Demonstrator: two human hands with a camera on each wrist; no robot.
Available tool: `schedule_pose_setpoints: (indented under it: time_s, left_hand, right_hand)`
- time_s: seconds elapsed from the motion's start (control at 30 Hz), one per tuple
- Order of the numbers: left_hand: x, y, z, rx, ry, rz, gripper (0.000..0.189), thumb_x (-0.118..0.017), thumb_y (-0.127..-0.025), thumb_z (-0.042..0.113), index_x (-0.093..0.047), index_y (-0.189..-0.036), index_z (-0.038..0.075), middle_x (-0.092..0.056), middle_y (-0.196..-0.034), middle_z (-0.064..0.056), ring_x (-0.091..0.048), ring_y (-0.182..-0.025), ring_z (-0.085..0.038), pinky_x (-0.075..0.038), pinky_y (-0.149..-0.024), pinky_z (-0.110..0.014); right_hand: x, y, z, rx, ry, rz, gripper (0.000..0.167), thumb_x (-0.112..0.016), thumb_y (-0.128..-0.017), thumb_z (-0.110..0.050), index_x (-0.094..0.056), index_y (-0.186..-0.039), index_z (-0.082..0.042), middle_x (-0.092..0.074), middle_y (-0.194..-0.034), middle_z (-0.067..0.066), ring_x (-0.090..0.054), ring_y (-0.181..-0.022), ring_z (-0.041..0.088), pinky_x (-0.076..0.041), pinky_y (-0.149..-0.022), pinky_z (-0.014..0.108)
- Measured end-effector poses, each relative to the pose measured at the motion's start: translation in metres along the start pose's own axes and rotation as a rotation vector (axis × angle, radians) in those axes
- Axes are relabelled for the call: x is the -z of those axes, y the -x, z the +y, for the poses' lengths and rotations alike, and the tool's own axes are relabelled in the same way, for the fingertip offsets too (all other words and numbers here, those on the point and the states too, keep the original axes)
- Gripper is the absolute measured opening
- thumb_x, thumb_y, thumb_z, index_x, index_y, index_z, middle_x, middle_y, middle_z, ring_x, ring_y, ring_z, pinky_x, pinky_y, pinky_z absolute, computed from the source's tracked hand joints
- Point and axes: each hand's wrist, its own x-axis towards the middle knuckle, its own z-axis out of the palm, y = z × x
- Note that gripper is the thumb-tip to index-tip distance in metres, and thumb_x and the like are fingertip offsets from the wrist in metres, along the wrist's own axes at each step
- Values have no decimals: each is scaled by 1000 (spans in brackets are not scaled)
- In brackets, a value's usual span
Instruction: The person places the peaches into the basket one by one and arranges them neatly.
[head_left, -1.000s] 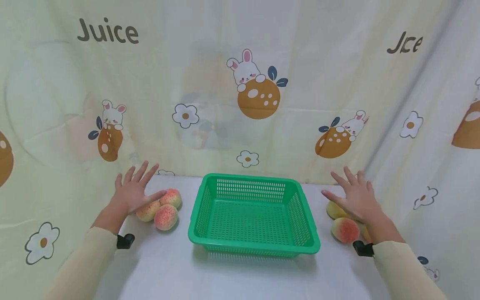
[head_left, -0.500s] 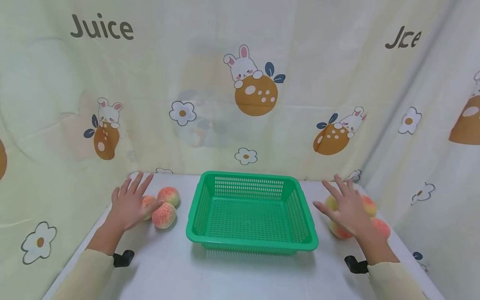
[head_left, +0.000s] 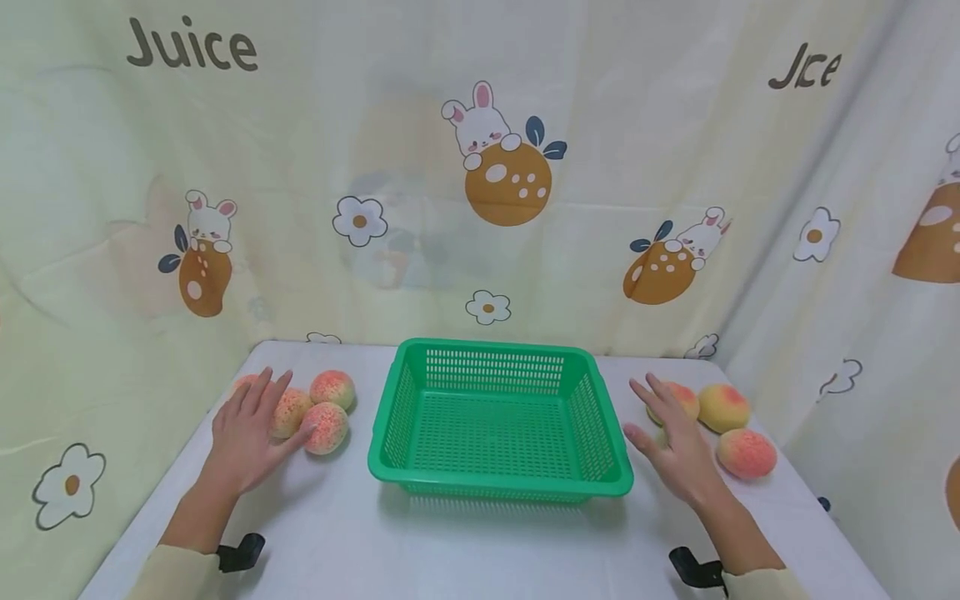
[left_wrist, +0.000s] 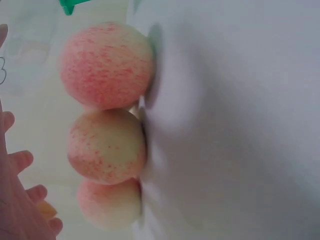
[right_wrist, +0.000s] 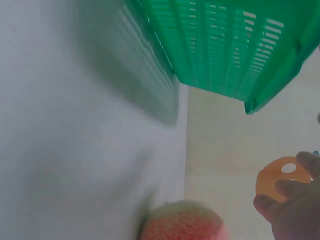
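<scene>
My left hand [head_left: 246, 442] hovers with spread fingers beside a cluster of peaches on the left of the table. The nearest peach [head_left: 327, 429] is pink and speckled, and the thumb tip overlaps its edge. In the left wrist view, three peaches [left_wrist: 107, 146] line up beside the fingers, which hold nothing. On the right, my right hand [head_left: 681, 454] is likewise held out above the table, palm down, partly hiding several yellow-pink peaches; a redder peach [head_left: 747, 453] lies just right of it. Between the hands stands a green plastic basket [head_left: 501, 485], with no fruit inside.
The table [head_left: 480, 550] is covered in white cloth. A printed curtain [head_left: 420, 150] hangs behind it and along both sides. Black wrist straps with small mounts [head_left: 242, 553] sit below both hands.
Both hands have drawn back toward the body and lower, revealing more peaches on each side. The head view has shifted slightly. Basket and peaches stay where they were on the table.
</scene>
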Motion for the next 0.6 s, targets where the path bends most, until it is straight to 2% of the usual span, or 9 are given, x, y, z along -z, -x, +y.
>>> schedule_pose_setpoints:
  time_s: [0.07, 0.1, 0.13, 0.2, 0.23, 0.3, 0.43, 0.47, 0.6]
  left_hand:
    - [-1, 5, -1, 4, 9, 0, 91, -64, -90, 59, -26, -162, 18, -25, -164, -25, -24, -144, -56, -21, -108, -80]
    - [-1, 6, -1, 8, 11, -2, 92, -65, -90, 59, -26, -162, 17, -25, -164, -26, -24, -144, -56, -22, -108, -80]
    - [-1, 8, -2, 12, 12, -2, 92, -65, -90, 59, -26, -162, 16, -26, -163, -26, -25, -144, -56, -23, -108, -79]
    - [-1, 10, -4, 22, 26, 1, 93, -66, -90, 59, -27, -161, 14, -27, -163, -27, -25, -144, -55, -24, -108, -79]
    - [-1, 11, -6, 29, 37, 5, 93, -67, -90, 58, -28, -161, 12, -27, -162, -27, -26, -145, -54, -24, -107, -79]
    - [0, 13, -9, 48, 62, 22, 92, -68, -89, 56, -30, -160, 10, -28, -161, -28, -27, -144, -54, -26, -106, -79]
    - [1, 15, -15, 122, 97, 53, 89, -66, -92, 52, -30, -159, 7, -31, -158, -31, -30, -140, -56, -27, -104, -81]
    - [1, 15, -17, 146, 99, 56, 88, -65, -93, 53, -30, -159, 6, -31, -157, -32, -31, -140, -57, -27, -105, -81]
    - [2, 13, -25, 239, 146, 45, 89, -59, -97, 55, -24, -161, 4, -29, -156, -34, -28, -141, -57, -28, -107, -80]
  right_hand:
    - [-4, 5, 0, 16, -65, 23, 67, -56, -103, -35, -28, -163, -28, -19, -171, 14, -20, -154, 46, -27, -121, 67]
    - [-6, 7, 0, 28, -106, 34, 66, -55, -103, -31, -28, -163, -27, -20, -171, 13, -20, -157, 36, -30, -125, 52]
    - [-8, 9, 0, 37, -153, 40, 65, -55, -104, -27, -27, -164, -26, -21, -171, 13, -21, -158, 26, -32, -124, 36]
    - [-11, 11, 0, 44, -222, 48, 63, -52, -106, -22, -26, -164, -25, -25, -170, 12, -24, -154, 4, -32, -112, 11]
    - [-13, 13, 0, 39, -238, 49, 62, -51, -107, -21, -26, -164, -26, -27, -169, 11, -26, -149, -6, -32, -107, 7]
    - [-17, 15, 0, 23, -303, 45, 59, -47, -109, -19, -26, -163, -26, -29, -168, 8, -27, -138, -21, -34, -107, 8]
    - [-21, 23, -3, -23, -436, 37, 53, -41, -111, -20, -29, -163, -22, -37, -163, -3, -37, -135, -16, -42, -105, 10]
    - [-22, 25, -4, -35, -477, 35, 53, -41, -111, -20, -29, -163, -21, -39, -161, -6, -39, -134, -15, -42, -101, 5]
    - [-22, 31, -10, -104, -567, 28, 52, -41, -112, -24, -30, -162, -14, -47, -146, -15, -49, -127, -11, -51, -95, 10]
